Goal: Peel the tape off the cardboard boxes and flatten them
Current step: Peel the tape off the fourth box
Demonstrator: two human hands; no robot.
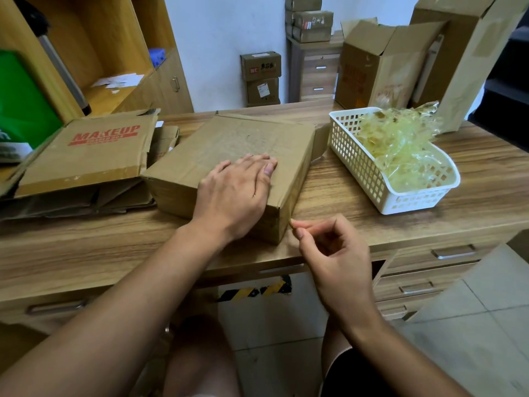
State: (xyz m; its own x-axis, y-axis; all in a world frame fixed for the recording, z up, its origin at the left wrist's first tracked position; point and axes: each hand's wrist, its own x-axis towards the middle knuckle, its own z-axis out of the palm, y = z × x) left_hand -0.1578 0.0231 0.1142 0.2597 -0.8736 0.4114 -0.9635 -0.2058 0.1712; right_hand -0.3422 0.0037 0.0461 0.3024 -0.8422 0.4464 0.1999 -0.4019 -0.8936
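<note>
Both forearms bare up to frame edge. L hand point(237, 196) and R hand point(337, 259): nails short, plain. Black shorts point(360, 373) over rt thigh; lt knee point(200, 359) bare.

Desk point(357, 179): wood-grain top, spread from 9 to 3 o'clock. Drawers point(446, 266) with metal handles are fitted beneath at 4 o'clock.
Wall point(229, 30): pale and plain, seen at 12 o'clock.
Shelf unit point(94, 32): light wood with open compartments, placed at 10 o'clock. A cupboard door point(171, 81) with a handle is set at 11 o'clock.
Chest point(317, 78): small, with drawers, stood against the Wall at 1 o'clock.
Floor point(472, 325): pale tiles, seen at 5 o'clock. A black-and-yellow strip point(254, 292) is noted at 6 o'clock.
Light: soft, even.
</note>
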